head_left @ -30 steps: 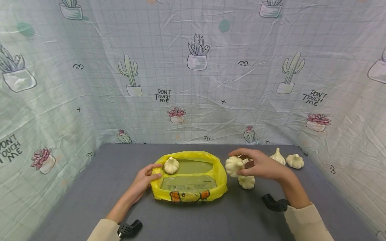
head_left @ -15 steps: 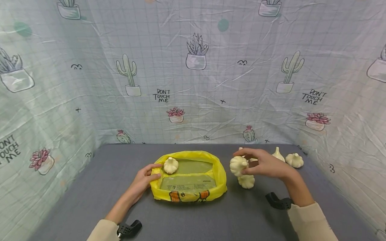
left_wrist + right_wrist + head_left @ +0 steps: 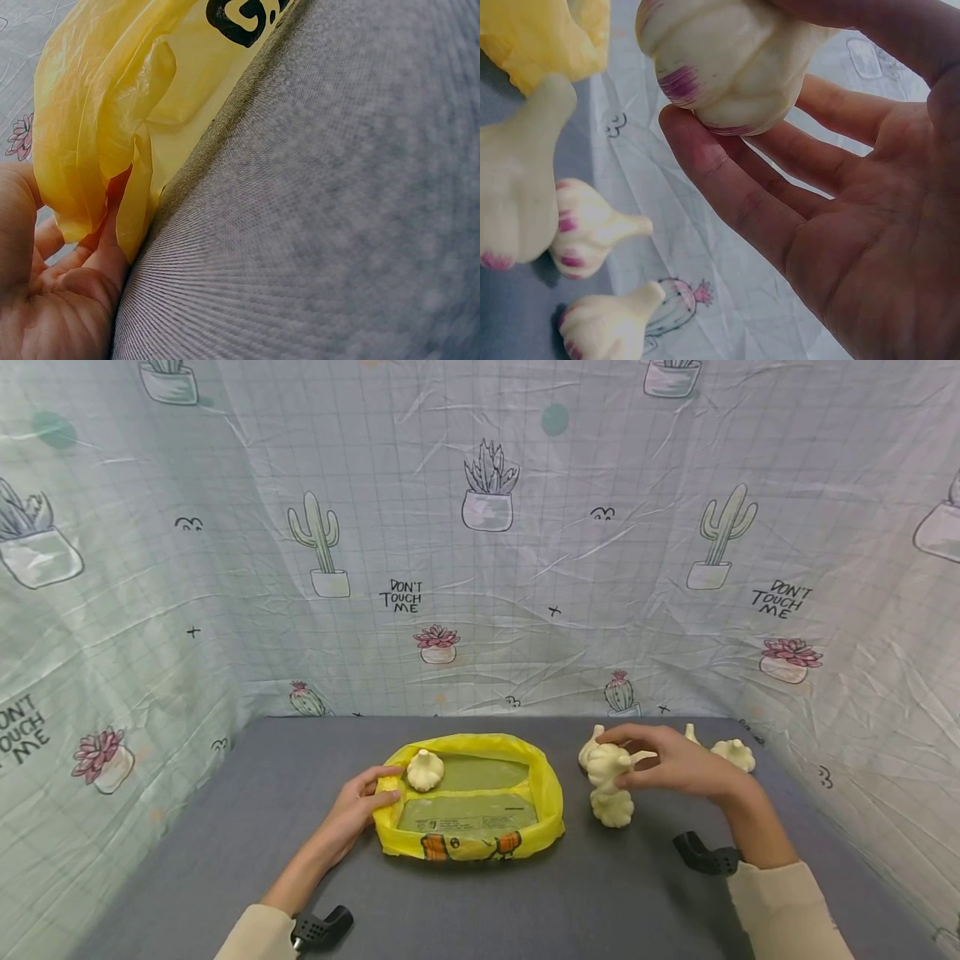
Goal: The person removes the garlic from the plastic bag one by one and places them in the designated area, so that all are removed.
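Observation:
A yellow plastic bag (image 3: 551,810) lies with its mouth spread wide and its rim folded back. My left hand (image 3: 352,814) pinches its left rim between thumb and fingers; in the left wrist view the hand (image 3: 67,292) is partly behind the yellow plastic (image 3: 90,112). Inside the bag, near that hand, sits one garlic bulb (image 3: 425,771). To the right of the bag, my right hand (image 3: 671,764) grips another garlic bulb (image 3: 727,67) above the table, fingers and thumb around it. Just below it in the head view rests a further garlic bulb (image 3: 612,810).
On the table (image 3: 480,910), behind my right hand, are more garlic bulbs: one partly covered (image 3: 588,752), a stem tip (image 3: 690,732), and one farther right (image 3: 735,754). Cloth with cactus prints (image 3: 480,568) encloses the back and sides.
My right hand has moved to the right, away from the bag, still holding its garlic bulb. My left hand stays on the bag's rim.

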A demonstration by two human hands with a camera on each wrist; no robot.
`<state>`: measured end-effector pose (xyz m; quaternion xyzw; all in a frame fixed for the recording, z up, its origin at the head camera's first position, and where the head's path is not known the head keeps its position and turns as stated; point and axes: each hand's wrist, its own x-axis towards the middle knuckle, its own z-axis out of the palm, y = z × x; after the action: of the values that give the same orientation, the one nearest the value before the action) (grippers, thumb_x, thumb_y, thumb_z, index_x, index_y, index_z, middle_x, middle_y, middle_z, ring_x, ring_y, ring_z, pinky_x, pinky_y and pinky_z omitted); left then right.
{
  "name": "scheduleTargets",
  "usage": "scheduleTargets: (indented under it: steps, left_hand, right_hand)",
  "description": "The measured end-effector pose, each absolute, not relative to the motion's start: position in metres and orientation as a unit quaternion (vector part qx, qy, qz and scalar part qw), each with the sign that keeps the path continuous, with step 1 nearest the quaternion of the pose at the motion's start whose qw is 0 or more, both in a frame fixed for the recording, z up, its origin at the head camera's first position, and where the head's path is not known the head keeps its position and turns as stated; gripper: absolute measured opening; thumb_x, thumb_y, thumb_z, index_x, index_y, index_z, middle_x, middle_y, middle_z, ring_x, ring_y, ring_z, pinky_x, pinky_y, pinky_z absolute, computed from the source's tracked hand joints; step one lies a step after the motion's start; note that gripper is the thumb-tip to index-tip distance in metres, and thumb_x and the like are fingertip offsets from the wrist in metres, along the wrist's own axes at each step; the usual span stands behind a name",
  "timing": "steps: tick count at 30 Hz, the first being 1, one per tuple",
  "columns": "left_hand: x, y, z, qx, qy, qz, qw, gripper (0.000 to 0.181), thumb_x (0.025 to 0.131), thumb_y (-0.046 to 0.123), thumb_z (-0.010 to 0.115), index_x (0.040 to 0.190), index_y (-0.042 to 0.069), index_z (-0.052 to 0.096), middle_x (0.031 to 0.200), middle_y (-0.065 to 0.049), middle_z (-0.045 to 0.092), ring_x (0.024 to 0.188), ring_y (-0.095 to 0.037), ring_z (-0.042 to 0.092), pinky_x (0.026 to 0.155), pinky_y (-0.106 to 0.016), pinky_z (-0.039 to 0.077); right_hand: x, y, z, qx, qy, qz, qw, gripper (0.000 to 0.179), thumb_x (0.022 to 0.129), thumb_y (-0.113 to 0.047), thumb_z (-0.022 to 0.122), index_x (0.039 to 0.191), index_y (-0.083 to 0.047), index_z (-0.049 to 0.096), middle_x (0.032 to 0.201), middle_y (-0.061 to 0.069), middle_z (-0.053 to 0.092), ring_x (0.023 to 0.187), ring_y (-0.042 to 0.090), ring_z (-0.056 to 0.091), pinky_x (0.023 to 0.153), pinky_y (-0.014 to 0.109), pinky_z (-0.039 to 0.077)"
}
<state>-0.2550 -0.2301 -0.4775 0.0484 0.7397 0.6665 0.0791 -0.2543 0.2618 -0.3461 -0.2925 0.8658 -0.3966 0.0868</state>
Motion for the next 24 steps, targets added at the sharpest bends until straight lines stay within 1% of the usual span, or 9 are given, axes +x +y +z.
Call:
scheduleTargets:
  steps: [2,5,9,11,16,19,24]
  left_hand:
    - [-0.255,-0.230,-0.477,0.049,0.739,0.667,0.079,0.051,0.103,0.015,0.062,0.151,0.005,0.048,0.153,-0.024,0.048,0.110,-0.021,0.066,0.085,-0.032,0.060]
    - [-0.255,-0.230,-0.477,0.048,0.740,0.666,0.079,0.051,0.104,0.015,0.062,0.151,0.005,0.048,0.155,-0.024,0.046,0.112,-0.022,0.066,0.085,-0.032,0.060]
    - [-0.255,-0.231,-0.477,0.046,0.744,0.662,0.078,0.050,0.104,0.015,0.061,0.151,0.006,0.048,0.161,-0.022,0.039,0.114,-0.024,0.064,0.086,-0.032,0.059]
    - [-0.256,-0.230,-0.477,0.045,0.745,0.661,0.077,0.050,0.104,0.015,0.061,0.151,0.006,0.048,0.162,-0.021,0.038,0.114,-0.024,0.064,0.086,-0.032,0.059]
    - [-0.256,-0.230,-0.478,0.047,0.743,0.663,0.081,0.050,0.104,0.016,0.061,0.151,0.006,0.047,0.159,-0.022,0.041,0.113,-0.023,0.065,0.086,-0.032,0.059]
    - [-0.256,-0.231,-0.479,0.049,0.743,0.662,0.083,0.051,0.104,0.017,0.062,0.152,0.006,0.047,0.160,-0.022,0.041,0.114,-0.023,0.065,0.086,-0.032,0.059]
    - [-0.257,-0.231,-0.479,0.052,0.743,0.662,0.081,0.050,0.104,0.016,0.061,0.151,0.006,0.047,0.160,-0.021,0.041,0.114,-0.023,0.065,0.087,-0.031,0.059]
  right_hand:
    - [-0.254,0.266,-0.346,-0.289,0.868,-0.396,0.083,0.056,0.091,-0.022,0.080,0.141,-0.010,0.060,0.142,0.011,0.060,0.117,0.014,0.058,0.095,0.033,0.056]
    - [-0.255,0.273,-0.345,-0.287,0.870,-0.393,0.077,0.053,0.091,-0.023,0.080,0.140,-0.015,0.061,0.143,0.010,0.060,0.117,0.016,0.058,0.095,0.032,0.056]
    - [-0.258,0.281,-0.346,-0.288,0.868,-0.397,0.075,0.050,0.091,-0.022,0.080,0.137,-0.018,0.064,0.139,0.010,0.062,0.116,0.019,0.061,0.093,0.032,0.056]
    - [-0.259,0.285,-0.347,-0.286,0.869,-0.397,0.078,0.047,0.091,-0.021,0.080,0.136,-0.018,0.064,0.138,0.010,0.063,0.116,0.018,0.062,0.092,0.031,0.056]
    - [-0.260,0.297,-0.351,-0.274,0.873,-0.395,0.077,0.049,0.092,-0.020,0.079,0.137,-0.012,0.064,0.139,0.011,0.063,0.118,0.013,0.062,0.093,0.031,0.054]
    - [-0.261,0.302,-0.355,-0.273,0.875,-0.393,0.075,0.051,0.092,-0.020,0.079,0.138,-0.007,0.063,0.139,0.013,0.064,0.118,0.011,0.062,0.094,0.030,0.054]
    - [-0.266,0.313,-0.362,-0.272,0.885,-0.371,0.070,0.051,0.093,-0.022,0.078,0.139,-0.007,0.062,0.141,0.014,0.063,0.116,0.004,0.061,0.093,0.033,0.053]
